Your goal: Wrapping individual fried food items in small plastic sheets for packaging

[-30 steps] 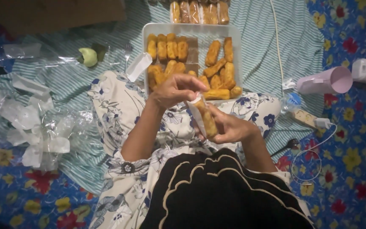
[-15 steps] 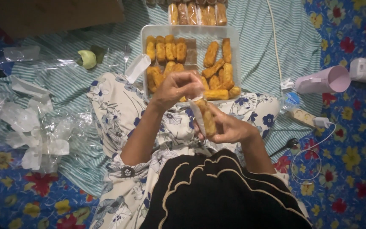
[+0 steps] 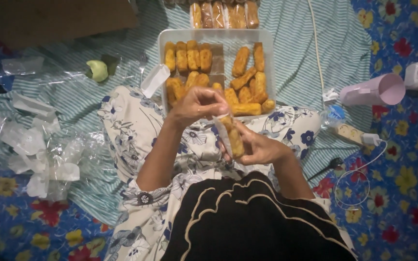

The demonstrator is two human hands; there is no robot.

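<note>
Down on the floor, a person sits with a white rectangular tray [image 3: 267, 63] resting at their knees, its shallow bed scattered with golden, crumb-coated fried sticks [image 3: 240, 61], some in a neat row at the left, others heaped at an angle on the right. Their right hand [image 3: 260, 147] cradles one such fried roll [image 3: 233, 137], fingers curled around it from below, with a thin, glossy clear plastic wrapper [image 3: 222, 137] sheathing it. The left hand [image 3: 197, 104] hovers just above, fingertips pinched together on the top end of the wrapper, right at the roll's upper tip. Both hands sit over a lap of soft floral-print cloth, just in front of the tray's near edge.

Beyond the tray lies a row of already wrapped rolls [image 3: 223, 13], shiny under their film. To the person's left, crumpled clear plastic pieces [image 3: 39, 154] litter a striped teal cloth [image 3: 291, 29], with a small pale green lump [image 3: 97, 70] and a fork [image 3: 142, 62] close by. To the right, a pink cylinder [image 3: 371, 90] lies on its side near a white cable [image 3: 315, 48], on a blue flowered mat [image 3: 402, 159].
</note>
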